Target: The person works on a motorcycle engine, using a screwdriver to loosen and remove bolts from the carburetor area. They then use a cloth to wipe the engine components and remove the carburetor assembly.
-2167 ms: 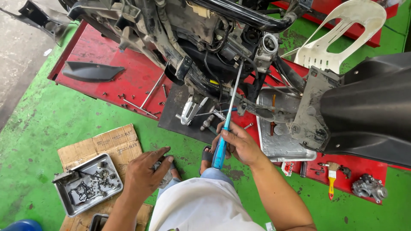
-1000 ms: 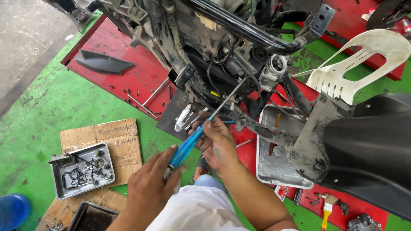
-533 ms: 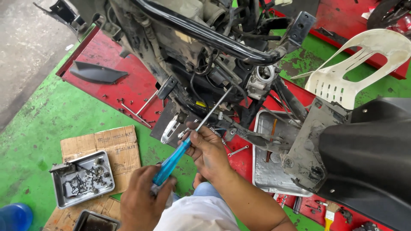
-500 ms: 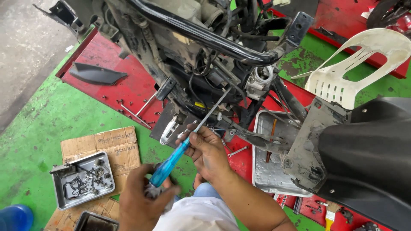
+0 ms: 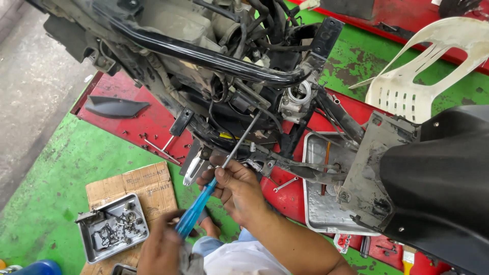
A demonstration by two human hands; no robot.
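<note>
A stripped scooter frame (image 5: pixel 214 56) is standing over a red mat (image 5: pixel 147 122) on the green floor (image 5: pixel 56 168), its black rear body (image 5: pixel 438 183) filling the right side. A metal tray (image 5: pixel 326 214) is lying on the mat's right part. A blue-handled screwdriver (image 5: pixel 204 196) is slanting up into the frame's underside; the right hand (image 5: pixel 237 188) is closing around its upper handle, and the left hand (image 5: pixel 163 247) is gripping the handle's lower end. A small tray of screws (image 5: pixel 109 231) is sitting on cardboard (image 5: pixel 135 186) at the floor's lower left.

Left hand (image 5: pixel 162 249) grips the blue handle of the long screwdriver (image 5: pixel 204 196) at bottom centre, right hand (image 5: pixel 235 187) pinching its shaft just above. The tip runs up into the stripped scooter frame (image 5: pixel 204 51). Lower left, a metal tray (image 5: pixel 112 231) of screws sits on cardboard (image 5: pixel 140 183).
</note>
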